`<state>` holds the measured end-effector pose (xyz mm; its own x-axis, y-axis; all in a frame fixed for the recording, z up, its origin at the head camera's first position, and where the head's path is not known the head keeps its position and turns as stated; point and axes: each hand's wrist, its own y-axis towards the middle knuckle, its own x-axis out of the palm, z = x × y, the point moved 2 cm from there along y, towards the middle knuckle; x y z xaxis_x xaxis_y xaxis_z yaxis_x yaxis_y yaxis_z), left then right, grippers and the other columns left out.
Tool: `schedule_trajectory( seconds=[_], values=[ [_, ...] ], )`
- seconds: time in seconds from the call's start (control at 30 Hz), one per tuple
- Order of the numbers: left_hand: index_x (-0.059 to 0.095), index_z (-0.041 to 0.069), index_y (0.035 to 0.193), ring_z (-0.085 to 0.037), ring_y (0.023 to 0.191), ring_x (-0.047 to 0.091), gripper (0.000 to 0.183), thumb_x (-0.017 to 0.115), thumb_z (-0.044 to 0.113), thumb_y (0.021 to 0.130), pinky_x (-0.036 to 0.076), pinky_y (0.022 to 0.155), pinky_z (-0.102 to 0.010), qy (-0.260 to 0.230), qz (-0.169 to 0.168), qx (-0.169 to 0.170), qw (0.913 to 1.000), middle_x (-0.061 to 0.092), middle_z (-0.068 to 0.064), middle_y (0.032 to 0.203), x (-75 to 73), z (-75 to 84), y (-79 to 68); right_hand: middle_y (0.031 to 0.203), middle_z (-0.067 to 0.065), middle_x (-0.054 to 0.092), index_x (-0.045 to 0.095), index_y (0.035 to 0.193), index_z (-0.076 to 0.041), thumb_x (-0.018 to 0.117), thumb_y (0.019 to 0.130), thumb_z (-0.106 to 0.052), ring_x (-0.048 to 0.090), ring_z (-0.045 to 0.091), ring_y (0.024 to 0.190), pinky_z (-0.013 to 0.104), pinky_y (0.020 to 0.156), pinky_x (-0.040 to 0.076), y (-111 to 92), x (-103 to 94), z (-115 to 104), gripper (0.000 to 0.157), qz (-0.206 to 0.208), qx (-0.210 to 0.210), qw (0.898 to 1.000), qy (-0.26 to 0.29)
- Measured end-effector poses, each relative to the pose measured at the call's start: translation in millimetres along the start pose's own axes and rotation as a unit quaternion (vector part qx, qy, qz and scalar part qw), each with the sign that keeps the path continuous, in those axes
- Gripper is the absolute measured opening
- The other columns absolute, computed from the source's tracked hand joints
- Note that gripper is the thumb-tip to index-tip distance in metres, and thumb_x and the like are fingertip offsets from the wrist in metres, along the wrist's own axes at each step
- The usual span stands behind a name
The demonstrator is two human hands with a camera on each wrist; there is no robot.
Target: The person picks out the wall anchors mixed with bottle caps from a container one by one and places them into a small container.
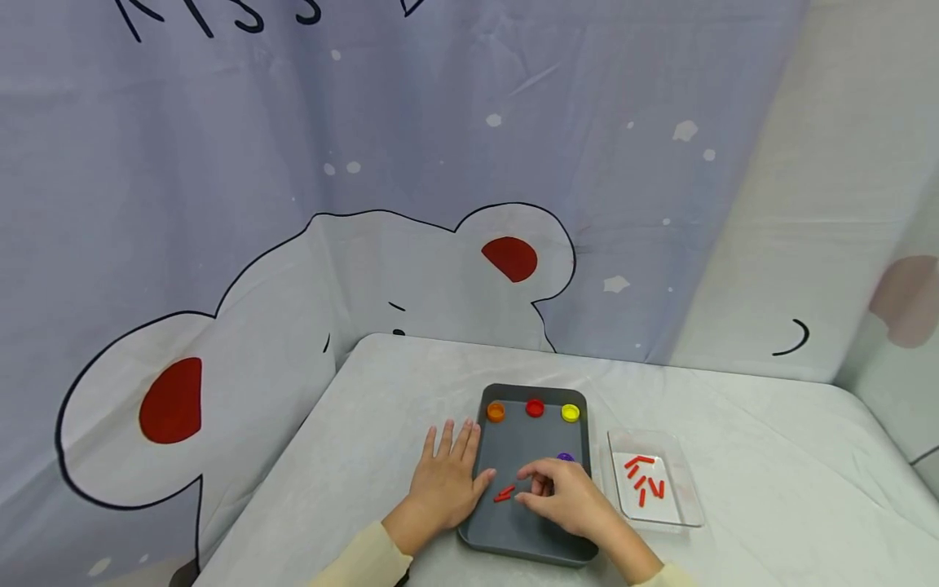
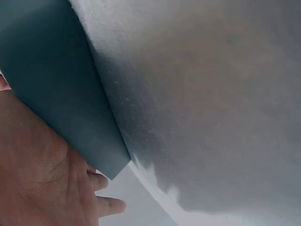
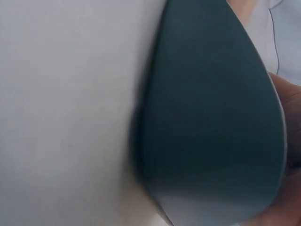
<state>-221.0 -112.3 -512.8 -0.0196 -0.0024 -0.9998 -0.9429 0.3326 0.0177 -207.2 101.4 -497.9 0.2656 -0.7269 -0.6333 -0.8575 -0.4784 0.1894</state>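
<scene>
A dark grey tray (image 1: pixel 513 538) lies on the cloth-covered table in the head view. Over its left rim rests my left hand (image 1: pixel 443 481), fingers straight and spread; its palm shows below the tray's side in the left wrist view. Two small red sticks (image 1: pixel 504 493) lie on the tray between the hands. Just right of them hovers my right hand (image 1: pixel 565 499), thumb and index fingertip apart, with nothing visible between them. A purple ring-shaped cap (image 1: pixel 565 456) is partly hidden behind it. Orange (image 1: pixel 495 412), red (image 1: pixel 535 408) and yellow caps (image 1: pixel 570 413) stand along the tray's far end.
A clear plastic box (image 1: pixel 689 497) holding several red sticks (image 1: pixel 641 482) stands right of the tray. The white tablecloth (image 1: pixel 770 456) spreads around both. A printed curtain (image 1: pixel 411 122) hangs behind the table. In the right wrist view the tray's side (image 3: pixel 211 117) hides most of the hand.
</scene>
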Motion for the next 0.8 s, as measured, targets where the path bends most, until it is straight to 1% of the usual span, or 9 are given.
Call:
schedule_trajectory(
  seconds=[0.2,0.43,0.8],
  values=[
    [0.024,0.009,0.162,-0.037,0.154,0.019,0.075,0.032,0.058,0.106,0.011,0.122,-0.059,0.000,-0.005,0.002,1.0000,0.025,-0.009,0.167,-1.3,0.2,-0.5,0.068,-0.014,0.057,0.075,0.097,-0.008,0.083,0.084,-0.020,0.049,-0.003,0.059,0.020,0.055,0.044,0,9.8,-1,0.020,-0.021,0.015,0.999,-0.023],
    [0.026,0.009,0.161,-0.037,0.153,0.021,0.074,0.033,0.058,0.106,0.012,0.122,-0.059,0.001,0.001,0.002,1.0000,0.027,-0.009,0.167,-0.9,0.0,-0.8,0.069,-0.015,0.057,0.076,0.095,-0.008,0.083,0.083,-0.021,0.048,-0.002,0.060,0.021,0.055,0.042,1,16.3,-2,0.019,-0.039,0.043,0.997,-0.047],
    [0.026,0.009,0.161,-0.036,0.153,0.022,0.074,0.033,0.058,0.106,0.013,0.122,-0.058,0.005,0.001,0.004,1.0000,0.027,-0.009,0.166,-0.8,-0.3,0.1,0.067,-0.013,0.055,0.073,0.090,-0.011,0.083,0.083,-0.024,0.046,0.001,0.059,0.023,0.054,0.039,6,22.5,0,0.018,-0.059,0.050,0.994,-0.074]
  ],
)
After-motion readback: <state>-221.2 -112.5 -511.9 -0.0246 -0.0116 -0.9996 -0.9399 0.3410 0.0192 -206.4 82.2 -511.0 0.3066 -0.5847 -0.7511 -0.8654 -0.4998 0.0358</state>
